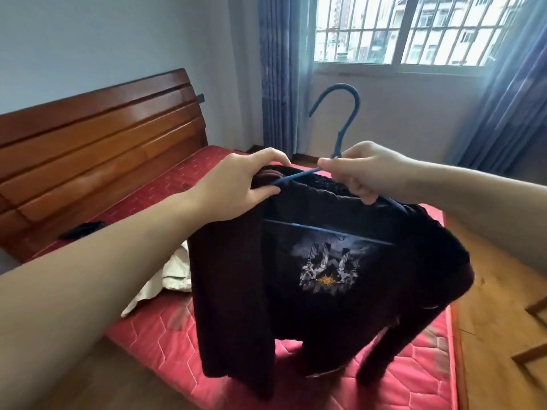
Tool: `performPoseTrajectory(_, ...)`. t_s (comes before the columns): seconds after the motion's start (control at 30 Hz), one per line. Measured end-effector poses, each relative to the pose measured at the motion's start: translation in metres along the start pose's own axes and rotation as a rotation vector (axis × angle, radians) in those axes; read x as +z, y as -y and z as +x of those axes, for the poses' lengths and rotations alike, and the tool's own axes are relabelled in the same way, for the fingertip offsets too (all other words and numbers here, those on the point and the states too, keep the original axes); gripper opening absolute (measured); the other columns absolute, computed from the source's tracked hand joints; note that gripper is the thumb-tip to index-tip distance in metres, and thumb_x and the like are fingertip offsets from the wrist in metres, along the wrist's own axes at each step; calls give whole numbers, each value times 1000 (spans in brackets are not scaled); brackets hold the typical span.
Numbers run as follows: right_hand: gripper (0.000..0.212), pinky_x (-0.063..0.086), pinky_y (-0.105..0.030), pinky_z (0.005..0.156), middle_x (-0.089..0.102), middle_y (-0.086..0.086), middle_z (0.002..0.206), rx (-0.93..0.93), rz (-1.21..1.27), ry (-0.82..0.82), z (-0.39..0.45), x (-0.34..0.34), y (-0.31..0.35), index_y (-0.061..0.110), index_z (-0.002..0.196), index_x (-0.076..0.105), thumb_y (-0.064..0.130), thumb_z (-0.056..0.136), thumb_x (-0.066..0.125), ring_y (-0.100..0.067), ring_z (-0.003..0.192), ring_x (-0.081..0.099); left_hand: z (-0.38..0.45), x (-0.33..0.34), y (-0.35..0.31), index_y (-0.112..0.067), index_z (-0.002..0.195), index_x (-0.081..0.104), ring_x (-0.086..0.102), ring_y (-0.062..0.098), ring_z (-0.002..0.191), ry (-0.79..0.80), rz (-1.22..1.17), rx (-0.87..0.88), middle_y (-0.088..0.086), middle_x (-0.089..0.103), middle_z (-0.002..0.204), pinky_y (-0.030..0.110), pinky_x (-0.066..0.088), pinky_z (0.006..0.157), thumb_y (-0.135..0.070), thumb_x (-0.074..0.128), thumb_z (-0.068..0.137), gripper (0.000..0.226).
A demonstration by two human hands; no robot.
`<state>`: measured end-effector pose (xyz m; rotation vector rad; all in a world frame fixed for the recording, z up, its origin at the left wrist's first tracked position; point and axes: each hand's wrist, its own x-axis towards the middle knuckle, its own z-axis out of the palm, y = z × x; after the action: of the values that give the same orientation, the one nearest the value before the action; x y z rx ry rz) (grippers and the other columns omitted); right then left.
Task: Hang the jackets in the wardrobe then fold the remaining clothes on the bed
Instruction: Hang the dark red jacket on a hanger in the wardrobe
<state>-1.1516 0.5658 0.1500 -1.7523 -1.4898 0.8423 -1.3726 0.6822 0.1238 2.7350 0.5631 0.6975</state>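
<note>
Both hands up over the bed, apart, each clamped on the load. Left hand (236, 184) pinches the dark jacket (236, 291) at its left shoulder, thumb under, fingers curled over the fabric edge. Right hand (364, 173) grips the blue hanger (340, 137) at the base of the hook, fingers curled round the thin arm.

Hanger: slim blue plastic, open curved hook pointing up, straight crossbar visible through the jacket's open front. Jacket: very dark, near black with a maroon cast, matte ribbed-looking cloth, fuzzy textured trim along the collar. It drapes off the hanger, front panels hanging open, hem just above the mattress.

Inside the opening, a black garment with a grey and white print (328, 267): column-like shapes, small figures, a yellow sun-like emblem in the middle. No readable lettering or brand anywhere.

Mattress (165, 344): bare, red, quilted in a hexagon stitch pattern, slight sheen. White crumpled cloth (165, 276) lies on it just left of the jacket. Small dark item (84, 229) near the glossy slatted wooden headboard (97, 137). Blue curtains (278, 69) flank a barred window (399, 28). Wooden floor to the right.
</note>
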Motion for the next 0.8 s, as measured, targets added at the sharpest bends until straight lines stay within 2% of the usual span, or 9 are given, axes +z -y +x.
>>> performPoseTrajectory(0.07, 49, 30, -21, 41, 32, 2, 50, 25, -58, -62, 3, 5, 3, 20, 57, 49, 60, 83, 59, -16, 44, 28, -5, -5, 8, -28, 128, 55, 62, 8, 101, 57, 75, -73, -7, 67, 113, 10, 42, 84, -20, 74, 84, 48)
performPoseTrajectory(0.13, 52, 31, -24, 44, 33, 1, 49, 48, -134, -98, 4, 9, 5, 19, 60, 50, 66, 79, 58, -19, 45, 30, -12, -8, 14, -28, 125, 55, 60, 16, 101, 32, 229, -166, -5, 62, 110, 23, 45, 81, -25, 73, 79, 49)
performPoseTrajectory(0.2, 51, 29, -21, 41, 31, 5, 44, 35, -242, -130, 3, 15, 6, 19, 62, 50, 66, 81, 56, -16, 40, 30, -14, -8, 15, -29, 119, 55, 57, 24, 96, -7, 398, -333, -2, 58, 104, 33, 46, 76, -37, 71, 74, 48)
performPoseTrajectory(0.3, 51, 25, -14, 31, 29, 10, 36, -13, -352, -188, 2, 22, 7, 18, 58, 46, 58, 87, 56, -7, 32, 26, -9, -7, 9, -27, 106, 65, 59, 27, 80, 3, 330, -461, -3, 58, 80, 30, 43, 69, -32, 70, 72, 35)
performPoseTrajectory(0.4, 51, 23, -13, 30, 30, 11, 33, -13, -352, -249, 0, 27, 6, 17, 54, 42, 50, 90, 57, -8, 30, 29, 5, -14, 2, -25, 97, 73, 62, 24, 79, -126, 218, -384, -7, 56, 71, 26, 43, 70, -25, 69, 72, 25)
performPoseTrajectory(0.53, 50, 27, -17, 34, 32, 11, 30, 53, -262, -365, 3, 28, 10, 18, 54, 39, 46, 93, 55, -7, 27, 30, 22, -15, -15, -25, 91, 73, 52, 12, 67, -352, 154, -221, -20, 47, 56, 24, 40, 68, -26, 65, 71, 22)
performPoseTrajectory(0.63, 45, 25, -16, 34, 29, 11, 36, 69, -93, -416, 5, 24, 17, 20, 58, 38, 44, 92, 56, -10, 29, 27, 17, 0, -16, -24, 105, 68, 59, 15, 74, -319, 50, -254, -13, 58, 69, 26, 44, 69, -19, 65, 75, 31)
performPoseTrajectory(0.7, 42, 25, -17, 35, 28, 6, 40, 65, -28, -411, 5, 26, 20, 20, 61, 39, 43, 92, 57, -14, 32, 26, 11, 12, -15, -25, 122, 58, 65, 25, 87, -205, 9, -291, 0, 68, 91, 33, 52, 78, -18, 65, 77, 47)
performPoseTrajectory(0.8, 35, 22, -20, 38, 26, 5, 43, 61, 55, -327, 5, 33, 25, 16, 71, 48, 43, 93, 57, -16, 37, 24, 15, 23, -8, -33, 139, 41, 63, 32, 100, -24, 38, -387, 9, 67, 111, 39, 52, 84, -28, 66, 78, 66)
